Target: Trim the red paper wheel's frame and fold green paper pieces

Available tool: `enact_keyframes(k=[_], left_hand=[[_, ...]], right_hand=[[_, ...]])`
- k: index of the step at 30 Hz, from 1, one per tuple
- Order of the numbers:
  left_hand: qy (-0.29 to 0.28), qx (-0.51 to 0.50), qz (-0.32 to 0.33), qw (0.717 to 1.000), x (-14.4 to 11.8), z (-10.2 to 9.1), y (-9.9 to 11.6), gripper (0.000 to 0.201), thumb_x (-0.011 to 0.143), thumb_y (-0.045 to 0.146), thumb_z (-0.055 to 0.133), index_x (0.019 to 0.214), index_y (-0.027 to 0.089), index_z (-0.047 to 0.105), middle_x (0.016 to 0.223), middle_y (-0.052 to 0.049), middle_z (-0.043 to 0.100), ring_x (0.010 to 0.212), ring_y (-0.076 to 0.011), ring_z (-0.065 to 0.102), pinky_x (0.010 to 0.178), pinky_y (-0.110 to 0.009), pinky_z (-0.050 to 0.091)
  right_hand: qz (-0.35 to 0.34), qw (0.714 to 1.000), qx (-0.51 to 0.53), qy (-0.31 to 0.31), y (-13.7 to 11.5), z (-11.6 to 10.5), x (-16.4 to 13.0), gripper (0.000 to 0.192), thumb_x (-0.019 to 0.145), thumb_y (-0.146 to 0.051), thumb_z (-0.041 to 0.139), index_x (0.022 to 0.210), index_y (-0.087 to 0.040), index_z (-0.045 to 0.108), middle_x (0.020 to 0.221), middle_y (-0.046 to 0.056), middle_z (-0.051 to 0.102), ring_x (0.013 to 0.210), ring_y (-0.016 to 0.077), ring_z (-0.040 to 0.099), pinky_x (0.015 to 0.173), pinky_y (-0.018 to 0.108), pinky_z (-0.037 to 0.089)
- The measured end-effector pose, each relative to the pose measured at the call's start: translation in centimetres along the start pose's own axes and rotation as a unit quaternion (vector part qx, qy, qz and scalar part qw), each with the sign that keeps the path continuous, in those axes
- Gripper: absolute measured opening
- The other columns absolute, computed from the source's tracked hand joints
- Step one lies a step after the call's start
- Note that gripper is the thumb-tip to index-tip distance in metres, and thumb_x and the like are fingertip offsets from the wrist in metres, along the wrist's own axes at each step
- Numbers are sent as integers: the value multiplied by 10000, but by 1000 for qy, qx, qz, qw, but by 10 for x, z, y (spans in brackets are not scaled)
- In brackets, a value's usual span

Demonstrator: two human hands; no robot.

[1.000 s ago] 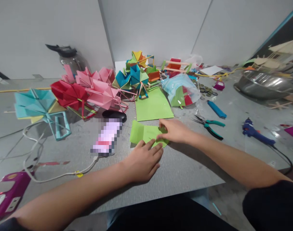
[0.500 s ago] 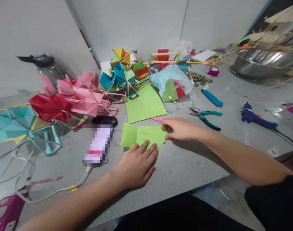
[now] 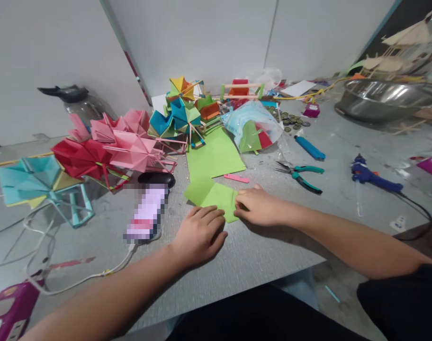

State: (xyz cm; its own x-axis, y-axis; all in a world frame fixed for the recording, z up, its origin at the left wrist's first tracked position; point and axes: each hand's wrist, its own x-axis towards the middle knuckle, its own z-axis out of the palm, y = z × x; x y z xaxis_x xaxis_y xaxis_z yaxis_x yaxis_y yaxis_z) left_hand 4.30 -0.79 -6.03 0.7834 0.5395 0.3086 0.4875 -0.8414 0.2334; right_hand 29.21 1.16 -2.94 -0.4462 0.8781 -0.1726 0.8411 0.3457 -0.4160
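A small creased sheet of light green paper (image 3: 205, 192) lies in front of me, its left part raised off the table. My left hand (image 3: 200, 234) rests palm down at the sheet's lower edge, fingers stretched out and covering part of it. At the sheet's right edge, my right hand (image 3: 260, 207) pinches the paper between thumb and fingers. Just beyond are a flat pink strip (image 3: 236, 178) and larger green sheets (image 3: 216, 156).
Folded paper models (image 3: 134, 149) crowd the back left. Left of my hands lies a phone (image 3: 148, 208) with a white cable. Pliers (image 3: 301, 175), a blue glue gun (image 3: 374, 176) and a metal bowl (image 3: 382, 102) are on the right.
The small green sheet has turned clockwise, and its left part has risen. My right hand has moved down toward me with its edge, uncovering more of the pink strip. My left hand has shifted slightly left.
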Motion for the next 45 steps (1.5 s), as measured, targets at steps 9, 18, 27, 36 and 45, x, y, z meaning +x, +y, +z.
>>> enact_keyframes(k=[9, 18, 27, 36, 45], left_hand=[[45, 44, -23, 998, 3, 2, -1, 235, 1025, 413, 687, 1034, 185, 741, 1097, -135, 830, 978, -320, 781, 820, -485, 617], [151, 56, 19, 987, -3, 0, -15, 165, 1024, 171, 592, 1041, 179, 756, 1002, -114, 844, 792, -241, 779, 678, -390, 621], [261, -412, -280, 827, 0, -8, 23, 262, 1014, 362, 678, 813, 225, 580, 673, 18, 656, 530, -122, 576, 509, -268, 480], [145, -575, -280, 755, -3, 9, 20, 533, 900, 324, 744, 1350, 279, 460, 1146, -83, 742, 873, -196, 709, 770, -380, 605], [48, -233, -346, 908, 10, -3, 1, 266, 924, 214, 651, 1189, 244, 653, 897, -2, 718, 891, -245, 708, 1046, -552, 450]], right_hand=[[44, 991, 128, -18, -15, 3, -3, 247, 945, -141, 655, 714, -214, 608, 720, -5, 675, 708, 175, 589, 732, 327, 376], [-95, 950, 275, 116, 5, 8, -6, 423, 1052, -639, 560, 1042, -230, 669, 1030, 89, 707, 1010, 261, 661, 916, 419, 533], [-108, 909, 365, 171, 16, 17, -7, 580, 900, -578, 805, 1341, -298, 555, 1361, 133, 705, 1309, 319, 668, 1155, 532, 523], [-25, 922, 386, -25, 13, -18, -15, 438, 938, -341, 734, 1346, -256, 601, 1032, 66, 794, 895, 243, 758, 736, 356, 593], [-238, 963, 15, 126, 28, -7, -1, 124, 1061, -329, 632, 1047, -216, 681, 1058, 108, 717, 1014, 277, 668, 907, 432, 514]])
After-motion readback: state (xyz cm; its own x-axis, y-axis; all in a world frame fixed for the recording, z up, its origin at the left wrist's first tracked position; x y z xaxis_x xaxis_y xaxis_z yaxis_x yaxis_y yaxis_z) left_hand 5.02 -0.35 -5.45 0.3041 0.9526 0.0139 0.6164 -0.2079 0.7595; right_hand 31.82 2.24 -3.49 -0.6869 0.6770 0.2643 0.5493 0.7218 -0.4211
